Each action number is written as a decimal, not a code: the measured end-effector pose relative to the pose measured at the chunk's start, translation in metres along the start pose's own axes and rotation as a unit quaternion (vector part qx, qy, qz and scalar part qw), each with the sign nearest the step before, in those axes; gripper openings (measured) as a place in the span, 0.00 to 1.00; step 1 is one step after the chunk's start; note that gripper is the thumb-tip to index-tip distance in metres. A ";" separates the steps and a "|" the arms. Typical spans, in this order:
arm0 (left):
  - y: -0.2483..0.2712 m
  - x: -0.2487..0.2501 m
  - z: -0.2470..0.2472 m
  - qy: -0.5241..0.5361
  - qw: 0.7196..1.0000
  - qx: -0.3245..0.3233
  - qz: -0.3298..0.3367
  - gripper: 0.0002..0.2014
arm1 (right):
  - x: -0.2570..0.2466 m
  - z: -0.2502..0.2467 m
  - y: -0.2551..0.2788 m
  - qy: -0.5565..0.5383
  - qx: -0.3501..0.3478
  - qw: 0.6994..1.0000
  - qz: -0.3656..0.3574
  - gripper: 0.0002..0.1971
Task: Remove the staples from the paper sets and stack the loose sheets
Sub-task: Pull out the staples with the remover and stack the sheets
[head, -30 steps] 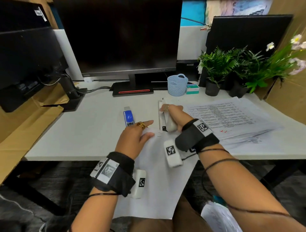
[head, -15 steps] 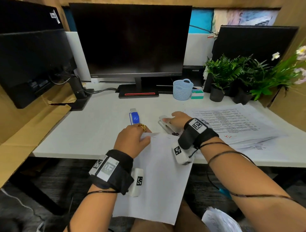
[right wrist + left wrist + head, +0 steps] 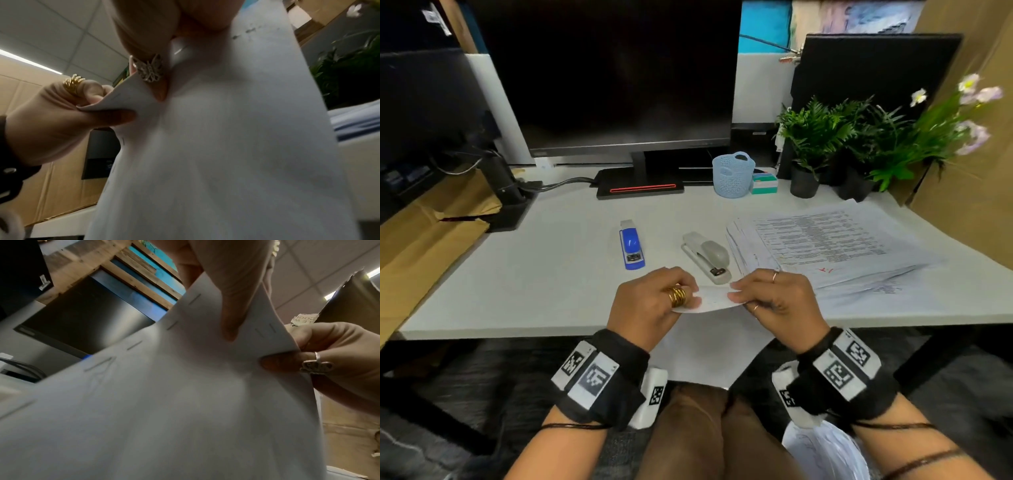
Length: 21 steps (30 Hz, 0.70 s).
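Note:
A white paper set (image 3: 709,346) hangs over the desk's front edge, its top edge lifted. My left hand (image 3: 688,301) pinches the left part of that edge and my right hand (image 3: 739,297) pinches the right part. In the left wrist view several staples (image 3: 172,325) run along the paper's (image 3: 164,402) edge, under my left thumb (image 3: 230,308); the right hand (image 3: 329,356) pinches the corner. The right wrist view shows the paper (image 3: 236,146) from below with the left hand (image 3: 68,113) gripping its corner. A grey stapler (image 3: 707,257) lies just beyond the hands.
A blue stapler (image 3: 631,245) lies left of the grey one. A thick stack of printed sheets (image 3: 825,246) covers the right of the desk (image 3: 517,274). At the back stand a monitor (image 3: 619,85), a small blue basket (image 3: 732,174) and potted plants (image 3: 825,137).
My right hand has let go of the grey stapler, which now lies on the desk, and has moved to the paper. Both hands now pinch the paper's top edge and hold it up.

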<state>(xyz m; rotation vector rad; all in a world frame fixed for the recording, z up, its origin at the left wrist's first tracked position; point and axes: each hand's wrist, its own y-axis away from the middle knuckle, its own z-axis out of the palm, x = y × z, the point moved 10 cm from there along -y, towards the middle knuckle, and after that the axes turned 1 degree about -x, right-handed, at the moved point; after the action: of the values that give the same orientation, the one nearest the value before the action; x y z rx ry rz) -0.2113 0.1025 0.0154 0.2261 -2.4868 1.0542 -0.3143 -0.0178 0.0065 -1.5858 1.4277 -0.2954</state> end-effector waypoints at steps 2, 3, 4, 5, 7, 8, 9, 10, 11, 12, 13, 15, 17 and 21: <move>0.000 0.006 0.006 0.012 1.000 0.008 0.013 0.05 | -0.004 -0.008 0.007 0.029 0.015 0.999 -0.025 0.14; -0.001 0.007 0.009 0.022 1.000 0.012 0.018 0.06 | -0.005 -0.012 0.008 0.036 0.018 0.999 -0.031 0.17; -0.001 0.007 0.012 0.032 0.999 0.014 0.023 0.06 | -0.004 -0.015 0.010 0.038 0.022 0.999 -0.031 0.18; -0.002 0.009 0.015 0.039 0.999 0.014 0.030 0.06 | -0.003 -0.018 0.011 0.038 0.024 0.999 -0.030 0.18; -0.003 0.009 0.023 0.050 0.998 0.006 0.034 0.07 | -0.003 -0.024 0.014 0.050 0.024 0.998 -0.027 0.15; -0.004 0.006 0.029 0.067 0.998 -0.001 0.020 0.07 | -0.002 -0.027 0.016 0.069 0.022 0.997 -0.024 0.11; -0.006 0.003 0.035 0.094 0.996 -0.007 -0.001 0.08 | -0.001 -0.030 0.018 0.098 0.013 0.995 -0.019 0.10; -0.008 0.002 0.043 0.112 0.994 -0.014 -0.012 0.06 | 0.000 -0.032 0.021 0.136 0.000 0.991 -0.013 0.11; -0.010 0.004 0.054 0.117 0.993 -0.025 -0.010 0.04 | 0.001 -0.034 0.024 0.177 -0.017 0.984 -0.005 0.12; -0.012 0.009 0.066 0.101 0.994 -0.038 0.003 0.03 | 0.004 -0.037 0.028 0.216 -0.036 0.976 0.004 0.14; -0.013 0.016 0.079 0.081 0.995 -0.052 0.024 0.05 | 0.009 -0.041 0.035 0.246 -0.054 0.968 0.015 0.15; -0.016 0.028 0.106 0.065 0.994 -0.080 0.043 0.08 | 0.027 -0.053 0.056 0.272 -0.075 0.958 0.052 0.17; -0.021 0.037 0.129 0.074 0.992 -0.097 0.042 0.15 | 0.049 -0.076 0.086 0.261 -0.070 0.956 0.110 0.20; -0.039 0.063 0.182 0.074 0.982 -0.163 0.053 0.26 | 0.083 -0.120 0.154 0.203 -0.050 0.953 0.219 0.21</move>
<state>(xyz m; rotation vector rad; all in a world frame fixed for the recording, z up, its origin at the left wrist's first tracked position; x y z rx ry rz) -0.3141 -0.0540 -0.0444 -0.0838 -2.5087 0.6588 -0.4745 -0.1273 -0.0800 -1.2823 2.0962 -0.2979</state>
